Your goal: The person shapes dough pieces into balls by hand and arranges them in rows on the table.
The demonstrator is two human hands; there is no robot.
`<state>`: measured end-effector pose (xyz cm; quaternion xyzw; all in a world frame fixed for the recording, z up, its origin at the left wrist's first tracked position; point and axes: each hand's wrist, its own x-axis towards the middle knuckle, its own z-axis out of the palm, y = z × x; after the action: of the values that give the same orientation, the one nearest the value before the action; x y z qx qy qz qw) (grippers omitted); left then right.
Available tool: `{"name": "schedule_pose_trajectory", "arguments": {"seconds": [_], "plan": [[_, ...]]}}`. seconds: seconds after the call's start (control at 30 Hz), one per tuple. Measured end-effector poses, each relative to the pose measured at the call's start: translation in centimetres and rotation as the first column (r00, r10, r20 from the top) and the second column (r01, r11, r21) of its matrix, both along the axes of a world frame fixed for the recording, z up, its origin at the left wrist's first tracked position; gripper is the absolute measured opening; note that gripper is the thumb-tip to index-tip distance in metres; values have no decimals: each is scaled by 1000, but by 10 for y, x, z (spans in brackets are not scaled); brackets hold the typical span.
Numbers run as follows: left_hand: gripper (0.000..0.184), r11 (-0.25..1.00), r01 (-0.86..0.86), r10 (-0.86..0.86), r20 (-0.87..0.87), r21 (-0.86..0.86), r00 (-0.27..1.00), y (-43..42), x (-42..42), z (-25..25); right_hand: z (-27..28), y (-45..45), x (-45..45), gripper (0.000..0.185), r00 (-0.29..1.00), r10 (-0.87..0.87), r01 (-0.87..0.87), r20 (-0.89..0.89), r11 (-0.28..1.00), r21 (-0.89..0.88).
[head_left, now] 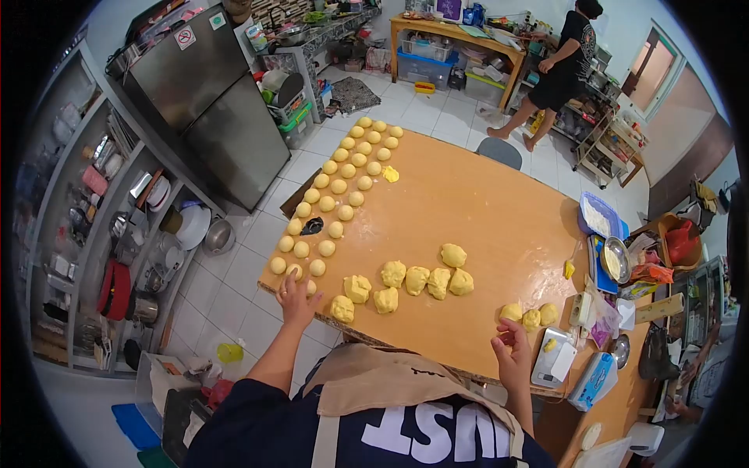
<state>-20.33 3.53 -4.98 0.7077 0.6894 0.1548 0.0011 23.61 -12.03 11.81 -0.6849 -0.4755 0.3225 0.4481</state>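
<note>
My left hand (296, 303) is at the table's near-left edge, fingers spread, beside a smooth dough ball (294, 271) and another dough ball (311, 287); I cannot tell whether it touches them. My right hand (512, 348) hovers by the near-right edge with fingers apart and slightly bent. Just beyond it lies a group of three dough pieces (531, 319). Rows of round dough balls (338, 186) run along the table's left side. Rougher dough lumps (417, 279) sit in a cluster in the middle front, with one lump (453, 254) behind them.
A kitchen scale (553, 359) with a dough scrap, a wipes pack (593, 381) and a metal bowl (615, 259) stand right on the table (468, 195). A blue basket (598, 214) holds flour-like powder. A fridge (204, 97) is left; a person (566, 66) stands at the back.
</note>
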Motion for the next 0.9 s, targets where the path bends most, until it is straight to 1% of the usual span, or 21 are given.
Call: {"name": "schedule_pose_trajectory", "arguments": {"seconds": [0.03, 0.07, 0.13, 0.23, 0.33, 0.43, 0.53, 0.63, 0.67, 0.73, 0.77, 0.8, 0.83, 0.9], "plan": [[66, 999, 23, -22, -9, 42, 1000, -2, 7, 1, 0, 1, 0, 41, 1000, 5, -5, 1, 1000, -4], [67, 989, 132, -130, 34, -68, 991, -7, 13, 3, 0, 2, 1, 41, 1000, 7, -7, 8, 1000, 1], [70, 901, 344, -315, 146, -266, 938, -20, 28, 19, 1, 5, 0, 41, 1000, 16, -17, 16, 1000, 13], [71, 928, 261, -264, 25, -265, 964, -41, 52, 23, 2, 11, -2, 41, 1000, 17, -17, -2, 1000, 13], [60, 946, 265, -270, -4, -188, 963, -40, 54, 10, 6, 15, -5, 41, 999, 41, -41, 14, 999, 24], [44, 900, 334, -288, 192, -279, 938, -30, 46, 0, 8, 18, -7, 41, 997, 77, -78, 33, 996, 34], [26, 914, 376, -302, 363, -154, 882, -25, 34, 1, 11, 16, -6, 39, 986, 131, -135, 103, 990, 32], [20, 955, 228, -107, 495, -191, 862, -24, 25, 19, 6, 13, -7, 37, 996, 82, -83, 25, 996, 43], [23, 959, 170, 5, 610, -229, 792, -21, 21, 22, 7, 13, -7, 35, 995, 98, -99, 34, 994, 36], [29, 943, 71, 226, 782, -325, 581, -11, 19, 37, 8, 13, -9, 32, 990, 132, -133, 53, 991, 22], [32, 922, 68, 346, 889, -382, 300, -7, 25, 47, 9, 14, -12, 31, 986, 154, -156, 68, 987, 27], [36, 897, 85, 437, 900, -434, -10, -3, 42, 71, 11, 17, -17, 31, 981, 175, -178, 83, 984, 32], [40, 871, 121, 489, 813, -477, -316, 0, 57, 89, 13, 20, -22, 30, 976, 194, -199, 98, 979, 37], [48, 832, 382, 545, 723, -403, -425, 6, 75, 103, 25, 32, -37, 30, 953, 276, -288, 129, 954, 86]]}}
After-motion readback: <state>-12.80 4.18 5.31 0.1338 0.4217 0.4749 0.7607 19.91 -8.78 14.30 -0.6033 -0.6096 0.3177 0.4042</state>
